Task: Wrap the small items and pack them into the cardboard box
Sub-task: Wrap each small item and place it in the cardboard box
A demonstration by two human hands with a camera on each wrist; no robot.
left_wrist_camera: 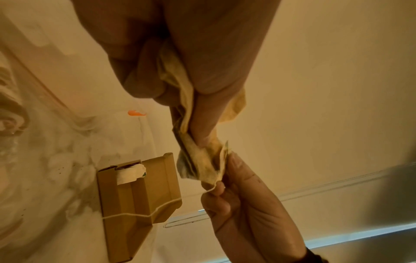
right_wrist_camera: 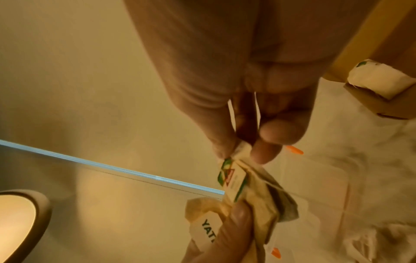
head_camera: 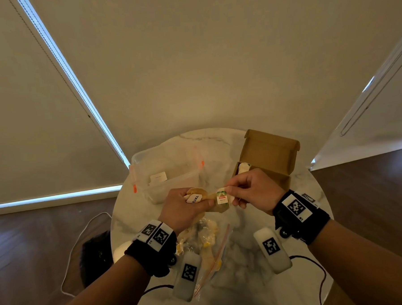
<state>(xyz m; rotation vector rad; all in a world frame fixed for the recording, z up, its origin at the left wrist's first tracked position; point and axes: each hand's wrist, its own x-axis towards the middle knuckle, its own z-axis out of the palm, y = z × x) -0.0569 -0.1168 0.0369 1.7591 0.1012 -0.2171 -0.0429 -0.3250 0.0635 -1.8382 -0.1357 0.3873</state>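
Above the round marble table (head_camera: 247,255), my left hand (head_camera: 193,204) grips a bundle of tan tea bags (head_camera: 218,206) with a white tag lettered "YATE" (head_camera: 195,197). My right hand (head_camera: 231,190) pinches the top of a green and red paper tag (head_camera: 222,198) on that bundle. In the right wrist view the tag (right_wrist_camera: 231,178) hangs from my thumb and forefinger. In the left wrist view a thin string (left_wrist_camera: 139,215) trails from my right hand. Behind it the open cardboard box (head_camera: 268,153) holds one white wrapped item (head_camera: 244,167).
A clear plastic tub (head_camera: 166,177) with orange clips stands at the table's back left. A zip bag (head_camera: 207,245) holding yellowish packets lies under my wrists. A white cable (head_camera: 70,252) and a dark object (head_camera: 93,258) lie on the wooden floor at left.
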